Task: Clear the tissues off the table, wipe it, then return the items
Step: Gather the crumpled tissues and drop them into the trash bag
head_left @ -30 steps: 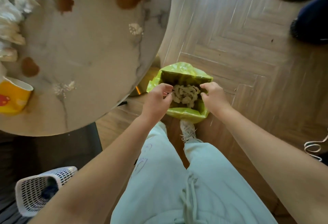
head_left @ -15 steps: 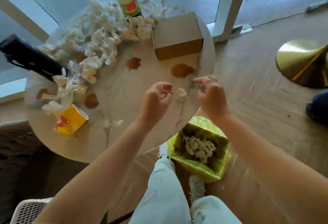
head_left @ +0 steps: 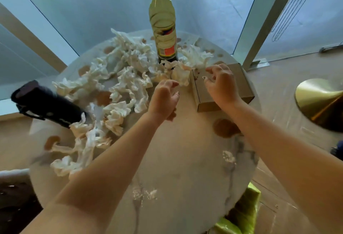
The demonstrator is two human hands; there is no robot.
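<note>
Where tissues (head_left: 118, 87) sprawl, bottle (head_left: 163, 24) upright.

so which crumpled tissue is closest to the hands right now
The wad at the cardboard box's left corner, below the bottle, between the left hand and right hand; others lie further left.

A brass lamp base (head_left: 323, 102) sits on the wooden floor (head_left: 278, 78), right of the right hand (head_left: 220, 83); frosted glass panels (head_left: 104, 11) beyond.

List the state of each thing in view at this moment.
bottle: upright, capped
cardboard box: closed
tissues: crumpled, on the table
table: stained brown
left hand: empty, fingers loosely curled
right hand: empty, above the box
green bin bag: on the floor
</note>
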